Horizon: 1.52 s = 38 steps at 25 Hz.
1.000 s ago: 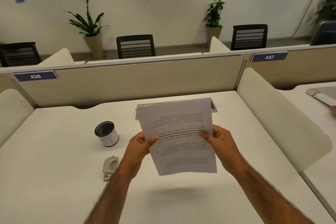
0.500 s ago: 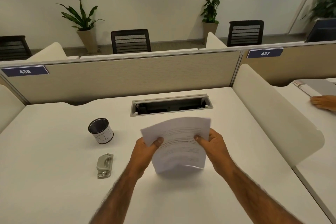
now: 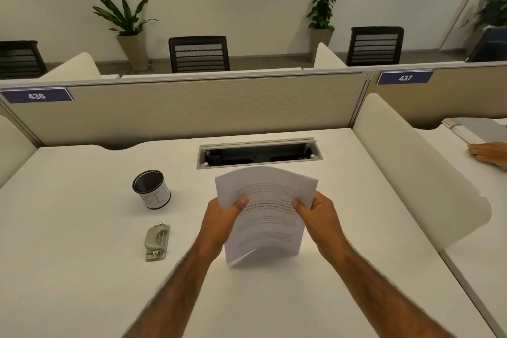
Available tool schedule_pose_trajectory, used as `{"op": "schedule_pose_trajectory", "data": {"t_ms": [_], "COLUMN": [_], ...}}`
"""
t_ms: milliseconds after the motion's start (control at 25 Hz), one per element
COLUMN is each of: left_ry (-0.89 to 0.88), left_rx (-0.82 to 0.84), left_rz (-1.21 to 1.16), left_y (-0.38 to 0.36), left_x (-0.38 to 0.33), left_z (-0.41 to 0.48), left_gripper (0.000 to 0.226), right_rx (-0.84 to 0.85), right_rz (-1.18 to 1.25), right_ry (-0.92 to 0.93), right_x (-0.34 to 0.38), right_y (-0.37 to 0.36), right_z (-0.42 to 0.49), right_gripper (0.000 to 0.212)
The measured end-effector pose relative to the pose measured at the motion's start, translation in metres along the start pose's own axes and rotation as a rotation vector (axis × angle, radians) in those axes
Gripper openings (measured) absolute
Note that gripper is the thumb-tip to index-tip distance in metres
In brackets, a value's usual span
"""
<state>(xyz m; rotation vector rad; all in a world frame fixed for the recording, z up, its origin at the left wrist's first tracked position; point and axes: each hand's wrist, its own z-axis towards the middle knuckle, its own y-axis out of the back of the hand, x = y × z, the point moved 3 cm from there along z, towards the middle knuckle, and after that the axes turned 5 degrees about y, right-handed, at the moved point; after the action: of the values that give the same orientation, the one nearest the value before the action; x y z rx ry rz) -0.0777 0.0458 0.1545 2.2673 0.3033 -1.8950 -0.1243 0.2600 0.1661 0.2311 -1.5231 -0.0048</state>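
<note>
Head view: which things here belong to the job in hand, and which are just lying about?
In the job: paper stack, gripped at its sides by left hand and right hand.

Lying about: mesh pen cup, grey hole punch, open cable tray, book and another person's hand on the next desk.

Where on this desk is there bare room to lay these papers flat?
Bare desk lies between the right hand and the white side divider, and left of the mesh cup and hole punch. It is tighter between the left hand and those two, and the cable slot lies open behind the sheets.
</note>
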Motion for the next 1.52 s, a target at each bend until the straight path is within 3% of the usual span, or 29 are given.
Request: {"op": "schedule_pose_trajectory", "data": {"t_ms": [240,480,680,840,960,1040,1080,1160,1240,1320,1400,1480,1520], "left_ry": [-0.065,0.02,0.003,0.054,-0.033,-0.094,-0.117,-0.139,-0.139,-0.177,-0.359,-0.511,-0.49], "left_rx": [-0.02,-0.017,-0.018,-0.015,-0.015,0.011,0.026,0.072,0.123,0.137,0.006,-0.299,-0.43], "left_rz": [0.008,0.025,0.02,0.072,0.207,0.359,0.442,0.586,0.675,0.718,0.718,0.665,0.582], "left_y": [0.01,0.007,0.009,0.005,0.014,0.017,0.017,0.012,0.003,-0.002,0.011,0.046,0.063], "left_x": [-0.014,0.009,0.0,0.016,-0.002,-0.019,-0.028,-0.041,-0.048,-0.055,-0.058,-0.053,-0.043], "left_z": [0.008,0.001,0.006,-0.002,0.003,0.006,0.008,0.008,0.007,0.007,0.005,0.006,0.005], "left_gripper": [0.022,0.02,0.036,0.023,0.013,0.013,0.013,0.012,0.011,0.009,0.029,0.061,0.072], "right_rx": [-0.019,-0.002,-0.008,0.086,0.01,0.008,0.051,0.194,0.329,0.349,0.293,0.232,0.202], "right_rz": [-0.025,-0.068,-0.057,-0.094,-0.201,-0.495,-0.648,-0.809,-0.79,-0.725,-0.573,-0.382,-0.287], "right_ry": [0.074,0.028,0.048,-0.055,0.06,0.192,0.273,0.339,0.273,0.249,0.236,0.195,0.166], "right_x": [0.016,0.007,0.012,0.006,0.031,0.057,0.072,0.092,0.093,0.087,0.079,0.073,0.068], "right_y": [-0.002,-0.006,-0.003,-0.005,0.012,0.029,0.032,0.029,0.015,0.006,0.012,0.027,0.035], "right_z": [0.003,-0.001,0.008,0.005,0.016,0.026,0.03,0.034,0.032,0.028,0.028,0.028,0.028], "right_gripper": [0.021,0.018,0.017,0.02,0.042,0.065,0.067,0.055,0.032,0.012,0.016,0.017,0.018]}}
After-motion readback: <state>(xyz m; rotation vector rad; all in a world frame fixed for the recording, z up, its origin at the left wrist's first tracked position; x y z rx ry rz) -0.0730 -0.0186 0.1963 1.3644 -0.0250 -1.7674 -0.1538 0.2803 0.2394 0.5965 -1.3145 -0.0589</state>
